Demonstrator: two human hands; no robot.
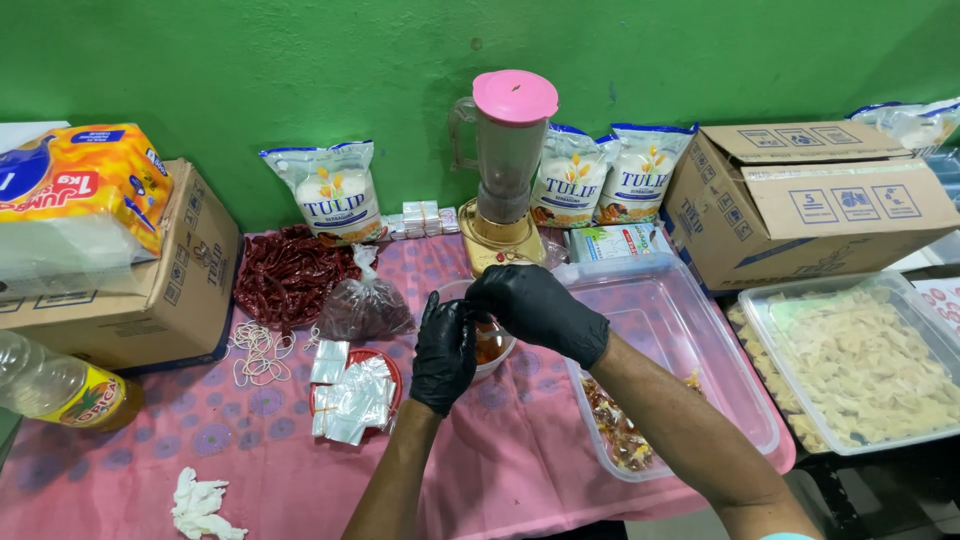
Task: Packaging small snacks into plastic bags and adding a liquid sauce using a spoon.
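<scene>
A small clear bowl (487,350) of orange-brown sauce sits upright on the pink cloth, half hidden.

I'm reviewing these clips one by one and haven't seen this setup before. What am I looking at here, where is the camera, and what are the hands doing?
There is no machine: a person works with two hands in black gloves. The single picture comes from a camera on their head, looking down.

The left hand and right hand meet over a small bowl of orange-red stuff, pinching something too small to make out.

On the pink tablecloth lie a red plate of little clear bags, rubber bands, dried red chillies, a blender with a pink lid and a clear tub holding filled packets. A tray of pale crackers sits to the right.
</scene>
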